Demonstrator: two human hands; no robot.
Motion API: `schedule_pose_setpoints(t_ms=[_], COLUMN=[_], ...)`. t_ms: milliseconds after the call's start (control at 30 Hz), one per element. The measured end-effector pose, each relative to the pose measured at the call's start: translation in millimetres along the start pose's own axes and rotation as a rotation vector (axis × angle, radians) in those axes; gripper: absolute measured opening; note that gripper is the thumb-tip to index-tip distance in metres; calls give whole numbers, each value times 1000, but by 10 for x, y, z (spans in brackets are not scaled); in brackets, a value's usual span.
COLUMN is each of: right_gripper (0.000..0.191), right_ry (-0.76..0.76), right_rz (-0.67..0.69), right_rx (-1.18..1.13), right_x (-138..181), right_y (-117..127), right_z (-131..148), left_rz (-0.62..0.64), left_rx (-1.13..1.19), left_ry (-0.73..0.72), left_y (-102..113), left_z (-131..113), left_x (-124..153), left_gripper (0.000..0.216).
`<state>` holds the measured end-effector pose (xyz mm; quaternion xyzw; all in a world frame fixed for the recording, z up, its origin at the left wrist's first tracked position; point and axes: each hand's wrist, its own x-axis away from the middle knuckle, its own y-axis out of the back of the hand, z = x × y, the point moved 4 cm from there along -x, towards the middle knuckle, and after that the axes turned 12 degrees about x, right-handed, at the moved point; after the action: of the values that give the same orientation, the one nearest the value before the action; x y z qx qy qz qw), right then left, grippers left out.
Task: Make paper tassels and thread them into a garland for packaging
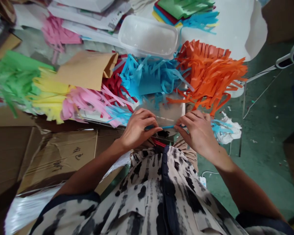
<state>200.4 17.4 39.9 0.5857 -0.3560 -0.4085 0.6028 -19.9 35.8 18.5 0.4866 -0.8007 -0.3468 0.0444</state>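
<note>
A length of blue tissue paper (168,126), rolled thin in the middle, stretches between my two hands at the table's front edge. My left hand (140,128) pinches one side of it, thumb against fingers. Its other side is pinched by my right hand (198,130). Blue fringe sticks out beyond each hand. Just past my fingers is a bare, see-through patch of the table edge. Fringed blue tissue paper (148,80) lies heaped ahead of my hands, with orange fringed tissue paper (210,71) to its right.
A clear plastic tub (148,36) stands behind the blue heap. Pink (88,101), yellow (52,94) and green fringed paper (17,71) lie left, beside a brown paper bag (83,68). Cardboard boxes (68,156) sit below left. A white fan (284,60) is at right.
</note>
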Motion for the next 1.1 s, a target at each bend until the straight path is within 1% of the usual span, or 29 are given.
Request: schedule_pose_setpoints(t_ms=[133,200,300,400,467,533,600,700,833,933,1100], right_gripper=[17,17,20,23,24,23,22,20,19,18,15], right_ry=[-11,-6,13,39,49,51,45,27,-13,-31,-14], right_rz=[-20,-33,-58,-90,-107,-98,-58,-10,22,76,133], right_rx=[-4,4,42,71,60,11,-61,-130,-131,-96,-65], right_x=[7,24,57,87,96,93,79,53,2,-62,-165], right_y=[22,17,-9,-35,-36,-28,-17,-3,-9,-8,42], right_z=[10,14,17,26,29,22,5,-25,-49,-40,-14], left_rz=[-29,-26,16,13,27,65,87,69,45,35,36], left_rx=[4,-11,-148,-330,-359,-298,-206,-126,-71,-38,-96], left_ry=[18,-8,-107,-235,-278,-251,-183,-106,-55,-15,26], left_y=[-16,-16,6,62,89,100,106,116,127,133,133], left_z=[29,28,-5,-42,-38,-2,42,79,83,76,46], left_x=[17,30,51,77,90,94,93,90,83,78,74], left_gripper=[15,16,17,17,19,17,16,16,21,24,18])
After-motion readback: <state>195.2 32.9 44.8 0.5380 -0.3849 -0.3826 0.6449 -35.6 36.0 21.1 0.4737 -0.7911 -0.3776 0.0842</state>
